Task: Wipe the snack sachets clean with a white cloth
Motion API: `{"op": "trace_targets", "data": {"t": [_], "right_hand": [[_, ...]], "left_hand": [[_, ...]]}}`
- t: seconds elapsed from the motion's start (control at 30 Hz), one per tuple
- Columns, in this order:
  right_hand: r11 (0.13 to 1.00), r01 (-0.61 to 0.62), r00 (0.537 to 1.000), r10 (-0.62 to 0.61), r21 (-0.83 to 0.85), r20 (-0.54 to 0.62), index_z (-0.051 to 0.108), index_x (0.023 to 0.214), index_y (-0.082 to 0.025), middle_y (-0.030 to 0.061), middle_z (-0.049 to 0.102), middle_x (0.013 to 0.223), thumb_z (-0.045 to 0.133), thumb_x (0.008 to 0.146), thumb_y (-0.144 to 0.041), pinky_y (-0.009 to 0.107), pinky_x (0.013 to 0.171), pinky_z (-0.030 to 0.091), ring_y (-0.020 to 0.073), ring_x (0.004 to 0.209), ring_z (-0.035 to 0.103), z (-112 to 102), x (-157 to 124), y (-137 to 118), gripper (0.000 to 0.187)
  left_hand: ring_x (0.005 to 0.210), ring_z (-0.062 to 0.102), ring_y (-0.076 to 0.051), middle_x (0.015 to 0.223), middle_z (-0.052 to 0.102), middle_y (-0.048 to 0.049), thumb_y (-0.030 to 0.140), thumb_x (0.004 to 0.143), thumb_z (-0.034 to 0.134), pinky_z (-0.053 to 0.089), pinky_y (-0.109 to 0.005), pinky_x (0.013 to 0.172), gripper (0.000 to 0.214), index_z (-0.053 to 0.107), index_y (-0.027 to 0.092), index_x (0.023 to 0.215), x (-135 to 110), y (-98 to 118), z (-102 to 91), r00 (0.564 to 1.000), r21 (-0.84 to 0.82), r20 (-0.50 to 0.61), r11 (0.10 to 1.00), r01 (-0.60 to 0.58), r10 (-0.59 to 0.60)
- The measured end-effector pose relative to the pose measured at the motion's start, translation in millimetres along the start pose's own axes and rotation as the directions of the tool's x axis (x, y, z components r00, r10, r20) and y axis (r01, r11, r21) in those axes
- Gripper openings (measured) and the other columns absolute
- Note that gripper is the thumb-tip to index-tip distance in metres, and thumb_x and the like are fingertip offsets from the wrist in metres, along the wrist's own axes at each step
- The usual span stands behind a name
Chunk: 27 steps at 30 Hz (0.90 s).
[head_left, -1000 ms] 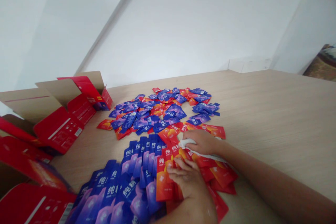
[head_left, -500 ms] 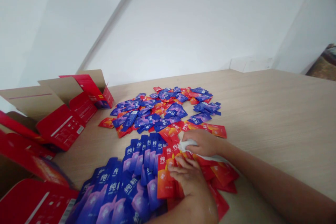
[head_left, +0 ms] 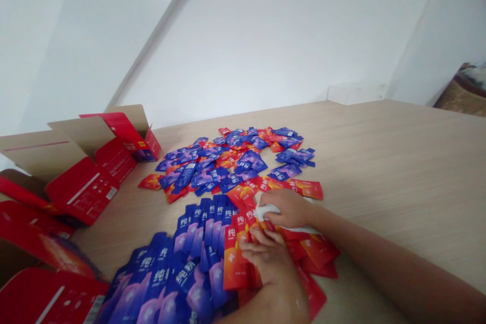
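Observation:
My left hand (head_left: 268,259) lies on the red-orange sachets (head_left: 233,260), its fingers stretched out and slightly apart. Just beyond it, my right hand (head_left: 287,207) is closed around a crumpled white cloth or tissue (head_left: 267,210), pressed to the upper part of the same sachets. Part of the white material also shows beneath the right wrist. To the left of the red sachets, blue-purple sachets (head_left: 195,291) stand in overlapping rows with their printed fronts showing. My hands hide part of the red sachets.
Beyond my hands, a loose pile of blue and red sachets (head_left: 207,177) spreads over the wooden table (head_left: 379,162). Several open red cartons (head_left: 83,190) with raised flaps line the left side. A white wall (head_left: 266,35) rises behind the table.
The whole view has shifted slightly, so things appear a little farther left. Both hands keep nearly the same place on the red sachets, the right still gripping the white cloth.

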State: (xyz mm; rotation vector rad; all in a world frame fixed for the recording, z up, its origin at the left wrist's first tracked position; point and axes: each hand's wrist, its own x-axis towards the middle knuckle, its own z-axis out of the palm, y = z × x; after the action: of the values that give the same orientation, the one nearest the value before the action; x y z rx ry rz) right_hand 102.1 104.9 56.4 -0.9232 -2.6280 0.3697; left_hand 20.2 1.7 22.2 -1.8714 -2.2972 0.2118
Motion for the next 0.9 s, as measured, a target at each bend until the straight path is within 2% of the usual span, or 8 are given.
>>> {"op": "trace_targets", "data": {"t": [0.13,0.37,0.43,0.53,0.63,0.7,0.8,0.9], "right_hand": [[0.996,0.09,0.992,-0.092,0.028,0.089,0.057,0.097,-0.02,0.0026,0.062,0.091,0.055,0.078,-0.028,0.025,0.069,0.035,0.0175,0.081,0.055,3,-1,-4,0.021],[0.996,-0.051,0.997,0.055,-0.078,0.046,0.056,0.097,-0.02,0.0039,0.062,0.09,0.051,0.08,-0.028,0.026,0.066,0.034,0.0185,0.08,0.055,2,1,0,0.019],[0.996,-0.055,0.998,0.057,-0.071,0.03,0.055,0.099,-0.02,0.0039,0.062,0.092,0.051,0.08,-0.028,0.026,0.068,0.034,0.0189,0.083,0.055,-1,1,-3,0.021],[0.999,0.006,0.999,-0.003,-0.054,0.049,0.056,0.101,-0.02,0.0039,0.062,0.094,0.053,0.079,-0.029,0.027,0.07,0.034,0.019,0.084,0.054,-2,0,-10,0.024],[0.997,0.053,0.994,-0.047,-0.055,0.103,0.057,0.099,-0.021,0.0034,0.061,0.093,0.053,0.08,-0.031,0.027,0.07,0.034,0.0186,0.083,0.054,2,-1,-11,0.022],[0.997,0.017,0.994,-0.008,-0.081,0.112,0.056,0.1,-0.021,0.0036,0.062,0.093,0.052,0.081,-0.031,0.027,0.068,0.035,0.0187,0.083,0.055,4,-1,-8,0.022],[0.992,-0.054,0.994,0.064,-0.114,0.086,0.056,0.1,-0.02,0.0047,0.062,0.093,0.051,0.081,-0.03,0.027,0.068,0.035,0.0191,0.082,0.055,2,1,0,0.021],[0.995,-0.058,0.997,0.062,-0.075,0.046,0.056,0.1,-0.02,0.0049,0.062,0.095,0.05,0.082,-0.029,0.027,0.07,0.036,0.0189,0.083,0.055,-4,1,1,0.02]], "left_hand": [[0.109,0.051,-0.04,0.126,0.053,-0.0196,0.014,0.083,0.042,0.041,-0.064,0.084,0.04,0.057,0.017,0.12,-1,1,2.0,1.0,-0.008,-0.002,1.0,0.005,-0.005],[0.107,0.053,-0.04,0.123,0.056,-0.0191,0.019,0.085,0.04,0.043,-0.065,0.081,0.038,0.058,0.019,0.118,0,1,1.7,1.0,-0.039,-0.019,0.999,0.005,-0.005],[0.107,0.053,-0.04,0.123,0.056,-0.0189,0.019,0.085,0.039,0.042,-0.065,0.082,0.038,0.058,0.019,0.118,0,2,2.5,1.0,-0.036,-0.018,0.999,0.004,-0.005],[0.108,0.052,-0.04,0.124,0.055,-0.02,0.017,0.085,0.04,0.041,-0.066,0.083,0.038,0.058,0.018,0.119,0,2,3.8,1.0,-0.019,-0.006,1.0,0.004,-0.004],[0.108,0.052,-0.04,0.125,0.052,-0.022,0.012,0.084,0.042,0.041,-0.065,0.084,0.039,0.057,0.015,0.119,0,2,2.5,1.0,0.01,0.005,1.0,0.004,-0.004],[0.108,0.052,-0.039,0.127,0.051,-0.0216,0.008,0.082,0.043,0.041,-0.064,0.085,0.041,0.056,0.016,0.121,-1,1,-0.1,1.0,0.027,0.001,1.0,0.005,-0.005],[0.106,0.053,-0.038,0.126,0.052,-0.0197,0.001,0.08,0.041,0.045,-0.059,0.084,0.046,0.057,0.019,0.12,-2,0,-4.4,1.0,0.1,-0.012,0.995,0.004,-0.003],[0.103,0.056,-0.037,0.124,0.054,-0.0181,-0.003,0.079,0.039,0.048,-0.054,0.08,0.05,0.058,0.021,0.119,-2,-1,-7.0,1.0,0.204,-0.012,0.979,-0.013,0.016]]}}
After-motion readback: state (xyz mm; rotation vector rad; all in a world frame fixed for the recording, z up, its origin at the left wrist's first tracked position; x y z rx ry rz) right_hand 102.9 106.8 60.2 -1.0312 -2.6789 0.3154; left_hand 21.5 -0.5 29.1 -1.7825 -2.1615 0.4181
